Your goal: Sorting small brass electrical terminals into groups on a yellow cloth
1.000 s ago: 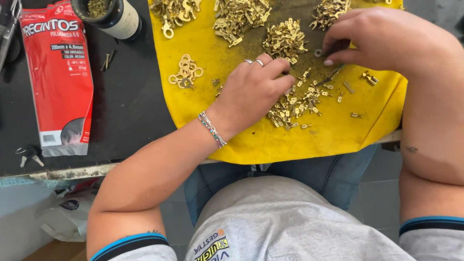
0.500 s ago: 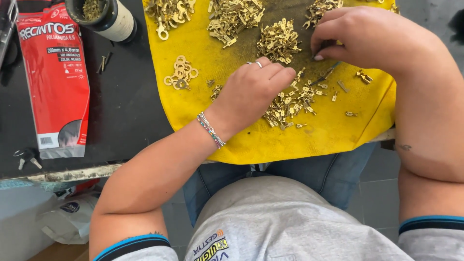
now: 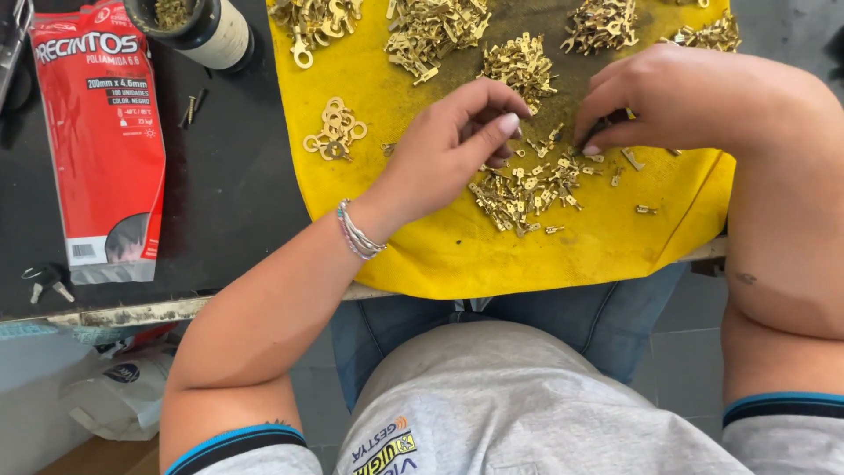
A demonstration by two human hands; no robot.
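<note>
— Nearest the counter (image 3: pixel 237 202) edge, item one?

— Yellow cloth (image 3: pixel 571 255), its front hem hanging over the edge. One entry.

— On it, closest in?

— Loose brass terminals (image 3: pixel 523 189), small flat pieces, scattered and unsorted between the two hands.

— Hands?

— Left hand (image 3: pixel 448 154), beaded bracelet (image 3: pixel 356 233) at the wrist, over the left side of the scatter. Grip narrow: thumb drawn in against the curled fingers. Whether a piece sits between them cannot be told. Right hand (image 3: pixel 686 101), fingertips down at the scatter's right end, grip also narrow, pinched on something small that I cannot make out.

— Step in hand, by your reckoning?

— Picking singles out of the loose lot, I judge. Taking one piece calls for a fine two-finger pinch, so that neighbours stay put.

— Farther back?

— Ring terminals (image 3: pixel 332 132), a small pile left of the left hand. Beyond, separate brass heaps (image 3: pixel 520 63) along the cloth's far part.

— Off the cloth?

— Keys (image 3: pixel 44 283) near the front; red packet (image 3: pixel 101 141) lying flat; screws (image 3: pixel 192 107); a dark round container (image 3: pixel 207 26) at the far edge, brass bits inside.
</note>
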